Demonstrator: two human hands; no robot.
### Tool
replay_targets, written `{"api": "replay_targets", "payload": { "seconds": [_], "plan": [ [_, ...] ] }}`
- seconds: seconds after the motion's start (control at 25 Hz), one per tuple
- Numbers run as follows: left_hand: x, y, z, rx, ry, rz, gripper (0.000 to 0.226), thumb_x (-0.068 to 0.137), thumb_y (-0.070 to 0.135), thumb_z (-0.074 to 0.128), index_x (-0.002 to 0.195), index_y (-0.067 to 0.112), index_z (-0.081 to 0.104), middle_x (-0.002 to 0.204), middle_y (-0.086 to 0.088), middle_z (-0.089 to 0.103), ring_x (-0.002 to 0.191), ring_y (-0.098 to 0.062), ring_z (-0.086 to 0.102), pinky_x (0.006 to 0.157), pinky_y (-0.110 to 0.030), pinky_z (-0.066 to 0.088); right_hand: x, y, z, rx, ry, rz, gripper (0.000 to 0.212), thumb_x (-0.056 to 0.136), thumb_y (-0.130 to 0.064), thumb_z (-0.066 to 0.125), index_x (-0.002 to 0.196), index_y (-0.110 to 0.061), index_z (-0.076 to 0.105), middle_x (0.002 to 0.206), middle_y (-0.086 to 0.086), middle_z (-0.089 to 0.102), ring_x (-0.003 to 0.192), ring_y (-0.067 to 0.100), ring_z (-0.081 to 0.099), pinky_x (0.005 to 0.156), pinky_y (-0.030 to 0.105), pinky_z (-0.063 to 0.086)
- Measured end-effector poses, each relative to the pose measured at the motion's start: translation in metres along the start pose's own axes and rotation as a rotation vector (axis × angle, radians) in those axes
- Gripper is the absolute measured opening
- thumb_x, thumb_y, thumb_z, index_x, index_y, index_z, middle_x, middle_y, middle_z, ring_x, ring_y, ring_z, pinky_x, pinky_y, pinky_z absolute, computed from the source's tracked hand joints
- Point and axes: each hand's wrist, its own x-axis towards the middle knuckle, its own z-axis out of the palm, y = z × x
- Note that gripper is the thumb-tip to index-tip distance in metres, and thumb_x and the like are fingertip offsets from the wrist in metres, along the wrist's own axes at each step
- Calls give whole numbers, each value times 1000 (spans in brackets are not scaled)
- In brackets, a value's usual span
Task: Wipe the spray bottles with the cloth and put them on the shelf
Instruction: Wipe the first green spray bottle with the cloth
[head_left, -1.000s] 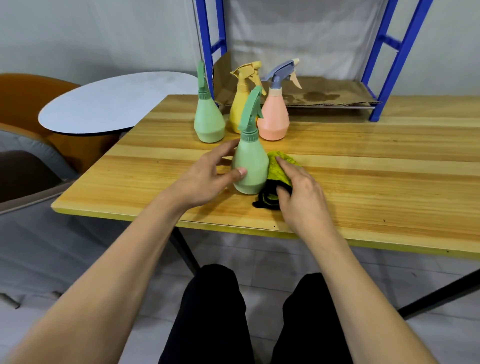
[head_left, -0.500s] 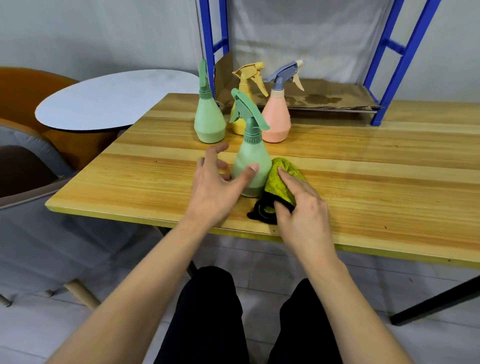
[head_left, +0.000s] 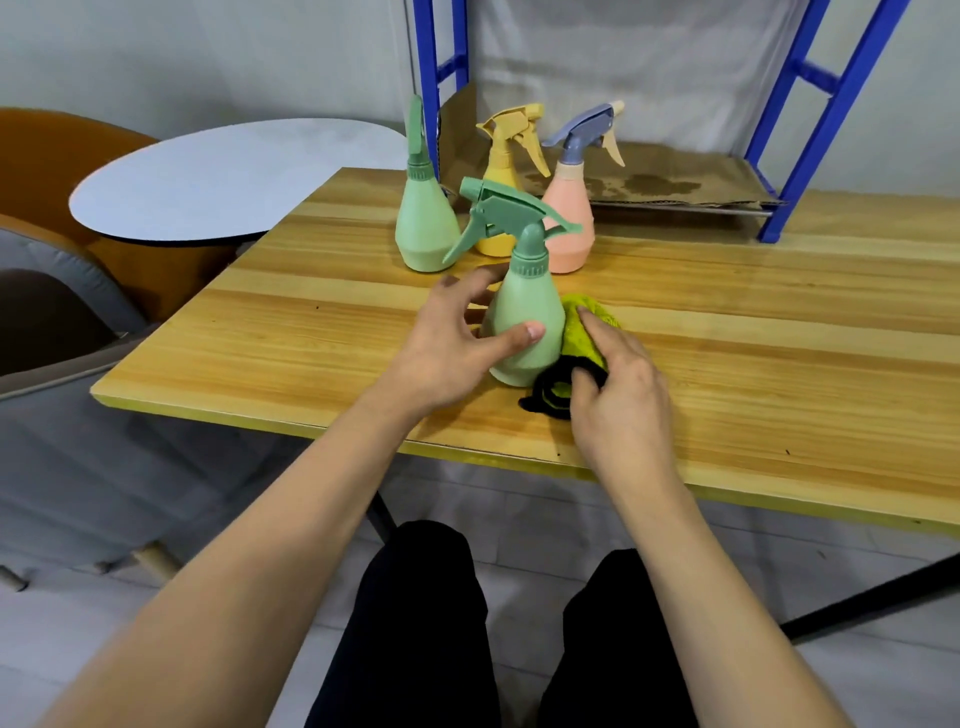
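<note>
Step in hand: wiping of the near green spray bottle (head_left: 524, 322) is under way; none of the four bottles is on the shelf yet, so the task is judged to be at an early stage.

Near green spray bottle: standing upright on the desk (head_left: 779, 332) close to its front edge, trigger head pointing left.

Left hand (head_left: 452, 348): steadying the bottle, its thumb lying across the front of the body and its fingers (head_left: 467, 280) curling round the far side.

Right hand (head_left: 623, 395): gripping the cloth (head_left: 579, 332), its fingers folding over the yellow-green fabric and pressing it against the bottle's right flank; how much of the cloth is actually touching the bottle is probably partial, as the hand is hiding the contact.

Cloth: bunched, yellow-green with a black edge, lying on the desk just beside the bottle's base.

Remaining stock: second green bottle (head_left: 423, 223), yellow bottle (head_left: 506, 171) and pink bottle (head_left: 569, 218) standing together further back, well apart from the hands.

Shelf: blue frame (head_left: 826, 104) standing at the desk's far edge, cardboard liner (head_left: 675, 176) lying on its lowest level.

Next move calls for: turning the bottle with the left hand while the cloth is passing round the body and up to the neck, keeping the base planted so it is not tipping.
</note>
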Motion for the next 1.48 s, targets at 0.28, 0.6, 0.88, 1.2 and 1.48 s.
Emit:
{"api": "replay_targets", "payload": {
  "seconds": [0.28,0.6,0.88,1.2,1.48],
  "plan": [
    [-2,26,33,204,381,-214,75,72,63,81,135,31,55,121,0,44,118,-28,57,105,-43,47,-32,-14,13,-122,-47,-140,67,82,-3,70,145,-17,55,139,8,59,124,33,50,110,42,38],
    [14,1,-33,-137,-246,-66,71,92,30,77,154,31,42,149,6,54,137,-9,51,107,-23,45,-1,2,-2,-54,-126,-38,68,91,-9,67,151,-32,45,148,-3,51,138,20,45,113,29,33],
    [12,-5,7,119,89,34,74,81,53,77,144,26,48,130,-1,56,119,-19,59,96,-48,57,-17,-7,9,-39,-46,-53,70,87,-2,67,152,-19,46,147,8,55,134,29,47,113,34,34],
    [12,12,11,202,203,-23,72,77,54,83,136,30,50,123,2,55,106,-17,60,88,-42,58,0,7,-25,-126,-9,-80,68,86,0,66,148,-22,52,146,6,55,134,29,47,113,34,34],
    [12,19,24,192,221,-62,72,80,53,81,140,30,48,129,2,52,114,-19,57,95,-46,55,18,11,-71,-432,-279,28,68,92,-66,48,153,-38,37,163,-5,32,147,25,28,118,45,22]
  ]
}}
